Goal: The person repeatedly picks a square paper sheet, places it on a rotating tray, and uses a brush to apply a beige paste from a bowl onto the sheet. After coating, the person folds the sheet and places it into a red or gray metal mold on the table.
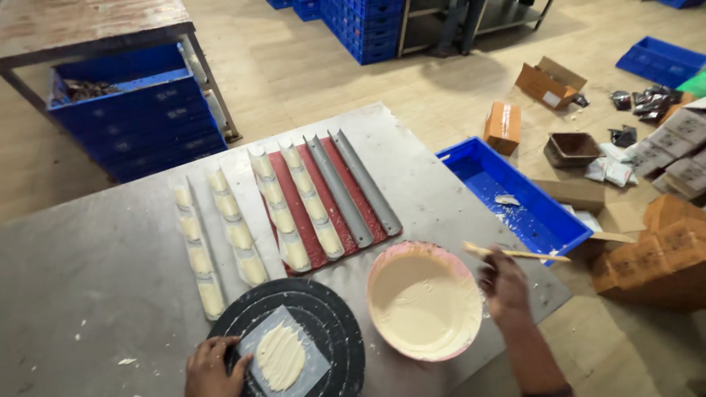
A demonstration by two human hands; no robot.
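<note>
My left hand (212, 365) presses the pasted sheet (283, 358) on the black disc (334, 331) at the worktop's (88, 272) near edge. My right hand (504, 283), gripping a stick (515, 254), sits just right of the bowl (424, 300), nearer it.

Left hand (212, 365): wrist cut off by bottom edge; fingertips on grey sheet (283, 358), grip not clear. Black round disc (298, 334): lower part out of picture. Right hand (502, 283): fingers curl over wooden stick (515, 254), hiding its working end; forearm runs off bottom edge. Bench (88, 272): left and near sides cut off. Upper table (81, 26): only corner in view. Contents of blue crate (132, 110) beneath: dark, too small to tell. Small packets (647, 99) on floor: blurred. Cartons (662, 250) at right: partly out of view.
</note>
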